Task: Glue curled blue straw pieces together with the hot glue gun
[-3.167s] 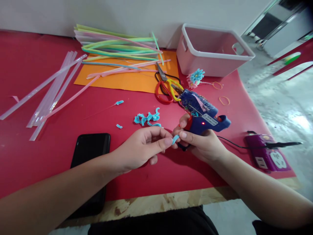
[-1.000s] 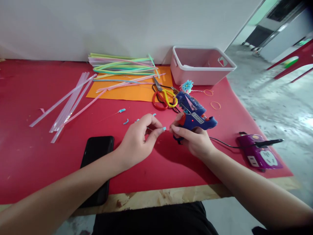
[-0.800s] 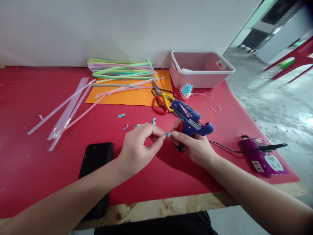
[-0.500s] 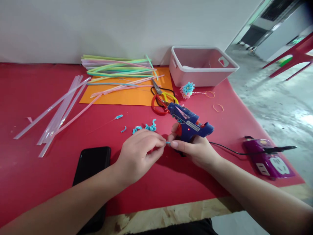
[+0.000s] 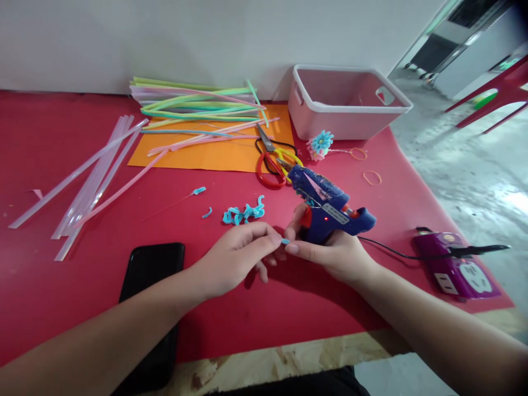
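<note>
My left hand [image 5: 243, 253] pinches a small blue piece of pipe cleaner [image 5: 285, 241] between thumb and forefinger, its other fingers curled below. The thumb tip of my right hand [image 5: 330, 253] meets the piece's other end. That same hand is wrapped round a blue hot glue gun [image 5: 325, 201] with a lit red light, its nozzle pointing up and left. Just beyond my left hand lies a heap of curled blue pipe cleaner pieces [image 5: 243, 213]. One loose blue piece [image 5: 207, 213] and a thin stem with a blue tip [image 5: 198, 191] rest to its left.
Scissors [image 5: 268, 146] and pipe cleaners [image 5: 198, 104] lie on an orange sheet [image 5: 198, 158]. Clear glue sticks [image 5: 99, 176] are left, a black phone [image 5: 152, 275] nearer. A pink bin [image 5: 334, 121], a pipe-cleaner flower [image 5: 320, 144] and a purple power strip [image 5: 457, 269] stand right.
My left hand has turned, with its lower fingers now showing beneath, and more of the blue piece is visible. The glue gun remains in my right hand. The view has shifted slightly.
</note>
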`<act>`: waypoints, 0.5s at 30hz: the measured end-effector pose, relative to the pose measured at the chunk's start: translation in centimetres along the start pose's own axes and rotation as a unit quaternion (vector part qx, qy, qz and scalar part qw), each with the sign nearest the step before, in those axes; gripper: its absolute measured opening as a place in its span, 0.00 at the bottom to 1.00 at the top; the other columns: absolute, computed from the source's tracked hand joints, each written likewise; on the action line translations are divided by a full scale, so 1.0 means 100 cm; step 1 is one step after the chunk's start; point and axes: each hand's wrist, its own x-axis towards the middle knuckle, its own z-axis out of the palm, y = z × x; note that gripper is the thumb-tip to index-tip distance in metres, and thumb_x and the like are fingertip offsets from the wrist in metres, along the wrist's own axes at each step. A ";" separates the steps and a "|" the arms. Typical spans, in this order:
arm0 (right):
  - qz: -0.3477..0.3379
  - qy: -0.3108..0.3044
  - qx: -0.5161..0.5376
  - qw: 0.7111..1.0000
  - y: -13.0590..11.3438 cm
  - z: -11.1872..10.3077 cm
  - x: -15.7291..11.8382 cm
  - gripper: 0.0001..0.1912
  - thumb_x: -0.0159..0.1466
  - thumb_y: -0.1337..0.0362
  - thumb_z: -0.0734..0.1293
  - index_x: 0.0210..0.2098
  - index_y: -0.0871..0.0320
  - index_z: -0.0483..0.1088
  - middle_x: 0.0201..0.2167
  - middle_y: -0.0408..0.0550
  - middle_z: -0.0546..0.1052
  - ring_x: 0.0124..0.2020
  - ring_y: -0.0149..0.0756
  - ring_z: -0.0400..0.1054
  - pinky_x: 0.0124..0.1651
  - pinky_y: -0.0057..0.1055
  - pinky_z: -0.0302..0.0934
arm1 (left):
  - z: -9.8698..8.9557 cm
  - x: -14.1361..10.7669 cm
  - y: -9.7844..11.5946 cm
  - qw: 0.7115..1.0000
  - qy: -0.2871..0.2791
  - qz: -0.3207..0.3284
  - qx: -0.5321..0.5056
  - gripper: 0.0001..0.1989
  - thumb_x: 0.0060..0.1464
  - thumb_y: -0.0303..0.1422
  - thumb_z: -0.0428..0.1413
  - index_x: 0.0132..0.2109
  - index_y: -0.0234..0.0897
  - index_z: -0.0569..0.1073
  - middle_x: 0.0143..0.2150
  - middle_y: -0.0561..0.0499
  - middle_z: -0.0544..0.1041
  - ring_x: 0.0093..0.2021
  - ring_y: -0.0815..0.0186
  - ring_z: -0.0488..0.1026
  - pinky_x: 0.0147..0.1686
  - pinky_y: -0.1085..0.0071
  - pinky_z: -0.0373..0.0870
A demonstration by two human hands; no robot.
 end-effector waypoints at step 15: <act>0.044 -0.072 0.163 0.983 0.006 -0.006 0.000 0.22 0.55 0.65 0.80 0.42 0.54 0.67 0.28 0.38 0.77 0.29 0.27 0.71 0.35 0.26 0.66 | -0.001 0.001 0.001 0.991 -0.025 -0.003 -0.134 0.11 0.54 0.37 0.66 0.30 0.35 0.75 0.23 0.58 0.68 0.21 0.76 0.63 0.16 0.83 0.66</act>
